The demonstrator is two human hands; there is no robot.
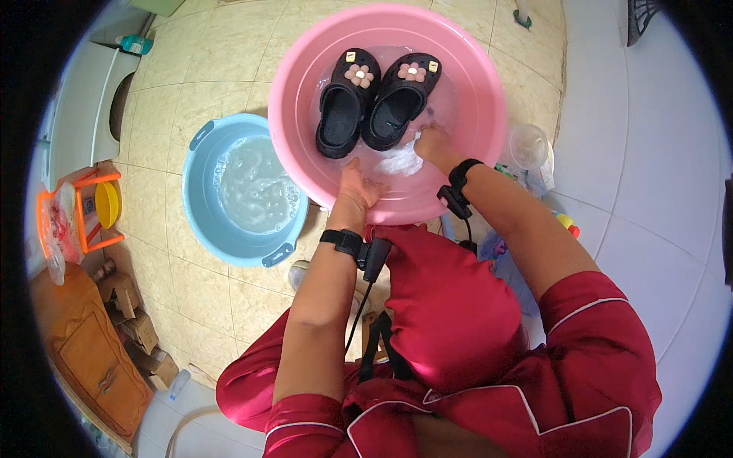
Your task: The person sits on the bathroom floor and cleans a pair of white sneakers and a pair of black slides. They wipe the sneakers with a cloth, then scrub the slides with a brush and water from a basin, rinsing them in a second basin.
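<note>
A pink plastic basin (469, 189) holds water and a pair of black foam clogs with flower charms. The left clog (339, 123) and the right clog (395, 114) lie side by side, soles down, toes pointing away from me. My left hand (359, 186) is low in the basin, just below the heel of the left clog, with its fingers partly in the water; its grip is unclear. White cloth or foam (401, 160) lies beside my right hand (434, 147), which is bent into the water near the right clog's heel. Its fingertips are hidden.
A light blue tub (197, 214) of soapy water stands left of the basin. An orange stool (98, 180), a yellow bowl (107, 205) and a wooden cabinet (97, 366) are farther left. A clear plastic container (528, 147) and bags sit at the right by the white tiled wall.
</note>
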